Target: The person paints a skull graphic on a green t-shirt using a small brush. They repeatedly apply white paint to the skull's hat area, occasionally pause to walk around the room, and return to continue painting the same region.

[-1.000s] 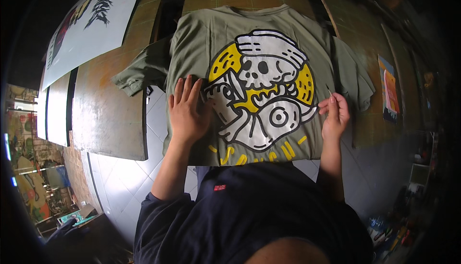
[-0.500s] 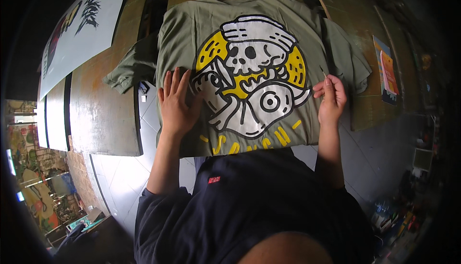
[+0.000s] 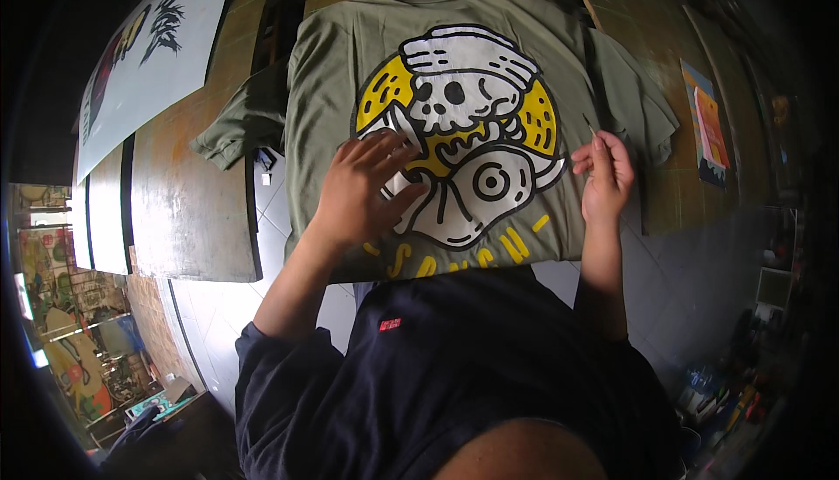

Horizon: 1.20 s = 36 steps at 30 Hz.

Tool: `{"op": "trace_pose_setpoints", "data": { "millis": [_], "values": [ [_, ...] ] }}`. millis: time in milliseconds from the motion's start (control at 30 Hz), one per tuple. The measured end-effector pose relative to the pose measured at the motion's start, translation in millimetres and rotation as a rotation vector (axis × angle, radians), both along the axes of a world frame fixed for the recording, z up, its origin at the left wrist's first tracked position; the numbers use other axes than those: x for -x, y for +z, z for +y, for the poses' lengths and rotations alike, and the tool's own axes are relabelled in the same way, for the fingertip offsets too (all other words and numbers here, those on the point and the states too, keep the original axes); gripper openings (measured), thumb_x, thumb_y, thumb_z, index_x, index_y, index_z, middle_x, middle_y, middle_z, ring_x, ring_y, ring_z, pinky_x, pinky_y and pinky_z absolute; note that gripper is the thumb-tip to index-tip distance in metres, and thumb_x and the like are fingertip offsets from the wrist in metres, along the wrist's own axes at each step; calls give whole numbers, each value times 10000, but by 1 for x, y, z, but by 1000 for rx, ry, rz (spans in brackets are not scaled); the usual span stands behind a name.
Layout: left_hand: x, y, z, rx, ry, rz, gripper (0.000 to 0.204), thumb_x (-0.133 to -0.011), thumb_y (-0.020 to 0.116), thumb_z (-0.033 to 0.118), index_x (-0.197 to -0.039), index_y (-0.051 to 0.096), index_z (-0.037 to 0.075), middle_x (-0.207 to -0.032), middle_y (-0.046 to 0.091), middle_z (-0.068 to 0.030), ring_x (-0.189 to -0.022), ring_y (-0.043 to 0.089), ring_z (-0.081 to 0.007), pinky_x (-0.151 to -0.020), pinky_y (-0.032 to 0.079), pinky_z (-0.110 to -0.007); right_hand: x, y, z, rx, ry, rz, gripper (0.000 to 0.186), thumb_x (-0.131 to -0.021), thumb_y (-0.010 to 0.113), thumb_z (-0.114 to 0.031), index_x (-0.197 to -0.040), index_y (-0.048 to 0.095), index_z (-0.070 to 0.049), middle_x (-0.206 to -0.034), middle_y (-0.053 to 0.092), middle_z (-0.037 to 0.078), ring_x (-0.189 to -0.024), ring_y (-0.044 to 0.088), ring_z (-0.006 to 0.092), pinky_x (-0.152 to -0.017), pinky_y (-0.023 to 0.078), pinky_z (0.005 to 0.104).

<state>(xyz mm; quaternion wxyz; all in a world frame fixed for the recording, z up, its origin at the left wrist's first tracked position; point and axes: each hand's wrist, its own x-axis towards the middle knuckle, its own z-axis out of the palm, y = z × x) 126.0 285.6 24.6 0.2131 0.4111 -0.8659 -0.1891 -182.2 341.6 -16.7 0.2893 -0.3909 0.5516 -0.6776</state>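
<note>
An olive-green T-shirt (image 3: 328,87) is spread over a board, its neckline at the far end. On its front or back is a large print (image 3: 476,185) in white, black and yellow: a skull in a cap above a fish-like shape. My left hand (image 3: 354,187) is over the left part of the print, fingers spread, holding nothing; whether it touches the cloth I cannot tell. At the shirt's right side my right hand (image 3: 605,179) pinches a thin paintbrush (image 3: 592,128), its dark tip pointing up and away. Most of the handle is hidden in the fingers.
Brown boards flank the shirt, the left board (image 3: 188,209) and the right board (image 3: 682,196). A white printed sheet (image 3: 131,69) lies at the far left. Colourful papers (image 3: 706,122) rest on the right. Cluttered items (image 3: 717,401) stand low at the right.
My left hand has lifted from lying flat at the shirt's left side and moved right, over the print. My right hand keeps the paintbrush in nearly the same place.
</note>
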Motion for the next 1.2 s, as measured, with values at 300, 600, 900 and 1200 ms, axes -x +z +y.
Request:
{"op": "trace_pose_setpoints", "data": {
  "millis": [300, 600, 900, 1200],
  "values": [
    [11, 17, -33, -43, -154, -355, 279, -742, 673, 301, -921, 660, 87, -1042, 634, -40, -1090, 522, -231, -931, 371, -417, 4, -2, -1, 33, 14, -23, 175, -900, 505, -128, -978, 535, 26, -683, 584, 75, -571, 521, 102, -525, 406, 206],
    [53, -13, -46, 280, -234, -380, 517, -850, 531, 281, -1291, 389, 53, -1331, 395, -116, -1296, 268, -285, -1011, 243, -529, 2, 0, -1, 12, 27, -42, 175, -898, 505, -127, -973, 532, 28, -680, 584, 80, -567, 522, 107, -530, 407, 210],
    [55, -12, -44, 250, -239, -340, 560, -853, 473, 430, -1249, 438, 36, -1290, 441, -122, -1236, 331, -290, -988, 218, -584, 3, -2, -2, 18, 31, -67, 171, -898, 508, -128, -974, 534, 22, -678, 583, 77, -604, 542, 109, -529, 410, 214],
    [52, -3, -59, 227, -234, -251, 494, -830, 553, 357, -1236, 472, 88, -1227, 504, -90, -1180, 385, -296, -1002, 235, -549, 1, 2, -1, -28, 11, -43, 184, -903, 509, -154, -969, 542, 15, -675, 589, 69, -587, 523, 95, -541, 409, 210]
  ]
}}
